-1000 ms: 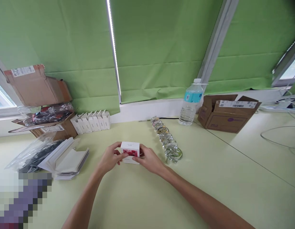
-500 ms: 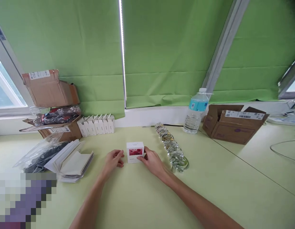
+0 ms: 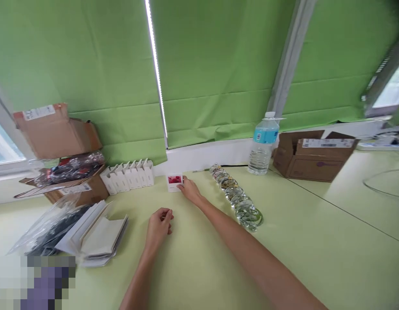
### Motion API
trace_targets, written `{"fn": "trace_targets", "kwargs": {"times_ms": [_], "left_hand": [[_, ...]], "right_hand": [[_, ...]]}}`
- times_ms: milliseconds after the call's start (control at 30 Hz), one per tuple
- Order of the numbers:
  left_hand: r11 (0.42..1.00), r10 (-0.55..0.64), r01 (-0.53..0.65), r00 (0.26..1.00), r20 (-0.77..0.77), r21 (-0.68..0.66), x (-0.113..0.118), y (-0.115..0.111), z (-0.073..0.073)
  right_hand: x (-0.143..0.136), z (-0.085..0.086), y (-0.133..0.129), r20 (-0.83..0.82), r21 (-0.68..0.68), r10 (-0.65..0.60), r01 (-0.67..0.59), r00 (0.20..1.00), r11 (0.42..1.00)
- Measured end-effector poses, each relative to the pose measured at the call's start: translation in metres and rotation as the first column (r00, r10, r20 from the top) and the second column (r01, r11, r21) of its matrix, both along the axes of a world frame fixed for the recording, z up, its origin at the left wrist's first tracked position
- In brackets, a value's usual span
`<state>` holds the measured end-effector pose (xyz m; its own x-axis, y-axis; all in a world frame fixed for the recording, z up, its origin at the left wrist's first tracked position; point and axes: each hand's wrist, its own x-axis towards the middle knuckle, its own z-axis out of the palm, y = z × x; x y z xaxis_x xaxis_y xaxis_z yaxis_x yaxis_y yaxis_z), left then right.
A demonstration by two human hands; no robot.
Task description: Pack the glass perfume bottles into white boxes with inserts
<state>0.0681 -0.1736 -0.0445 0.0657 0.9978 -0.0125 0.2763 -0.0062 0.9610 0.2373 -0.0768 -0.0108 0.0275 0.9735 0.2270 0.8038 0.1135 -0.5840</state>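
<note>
My right hand [image 3: 189, 189] grips a small white box [image 3: 175, 188] with a red and pink picture on its front, near the back of the pale green table [image 3: 186, 267]. To the left of that box stands a row of several open white boxes [image 3: 130, 177]. My left hand [image 3: 160, 224] rests lower down near the middle of the table, its fingers curled together; whether anything is between them is hidden. A line of several clear round glass-like pieces [image 3: 235, 196] runs along the table to the right of my right hand.
A water bottle [image 3: 263, 144] and an open cardboard box [image 3: 316, 160] stand at the back right. On the left are stacked cardboard boxes [image 3: 55, 135], a plastic bag with dark contents [image 3: 54, 232] and folded white sheets [image 3: 104, 237]. Green blinds [image 3: 212, 73] hang behind.
My right hand has moved the small white box back toward the wall, closer to the row of boxes. My left hand stays behind, now curled more tightly. The head view has shifted slightly.
</note>
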Motion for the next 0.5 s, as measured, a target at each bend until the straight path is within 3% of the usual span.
{"fn": "trace_targets", "kwargs": {"times_ms": [267, 500], "left_hand": [[1.000, -0.013, 0.016, 0.992, -0.126, 0.024, 0.001, 0.005, -0.001], [0.999, 0.015, -0.008, 0.985, -0.171, 0.040, 0.004, 0.002, 0.005]], "right_hand": [[-0.007, -0.004, 0.043, 0.002, -0.057, -0.060, 0.060, 0.998, 0.997], [-0.001, -0.005, 0.026, -0.068, -0.060, -0.067, 0.063, 0.995, 0.996]]}}
